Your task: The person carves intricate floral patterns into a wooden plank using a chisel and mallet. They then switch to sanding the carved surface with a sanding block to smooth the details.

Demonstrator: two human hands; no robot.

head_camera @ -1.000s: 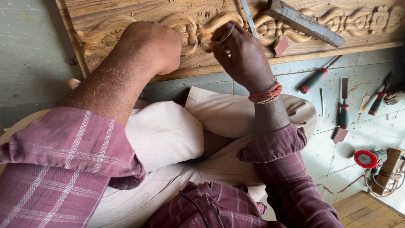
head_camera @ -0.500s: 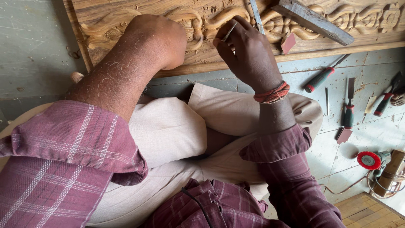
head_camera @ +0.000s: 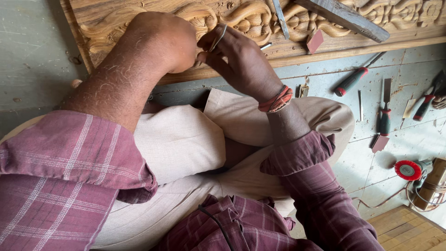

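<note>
The carved wooden panel [head_camera: 139, 28] lies flat across the top of the view and serves as the landmark here. At its left part the left hand [head_camera: 165, 42] is bunched into a fist, knuckles resting on the carved scrollwork; what the closed fingers hold is hidden, so I cannot tell whether anything is inside them. Just right of it, over the panel's lower edge, the right hand [head_camera: 241, 60] pinches a thin curved strip, seemingly sandpaper or a slim blade [head_camera: 218, 37], between thumb and forefinger, its tip pressed into a groove of the carving. A red thread band [head_camera: 276, 100] circles that wrist.

To do this well, I would judge that the strip should follow the curve of the groove with light, short strokes, the fisted hand steadying the panel so the relief is not flattened.

Farther right on the panel lie a narrow metal chisel [head_camera: 280, 18], a small reddish block [head_camera: 315, 41] and a grey wooden mallet [head_camera: 344, 17]. Below the panel's right end, on the pale floor [head_camera: 409, 74], sit a red-handled screwdriver [head_camera: 353, 81], a green-handled chisel [head_camera: 384, 118] and a red abrasive wheel [head_camera: 408, 170].
</note>
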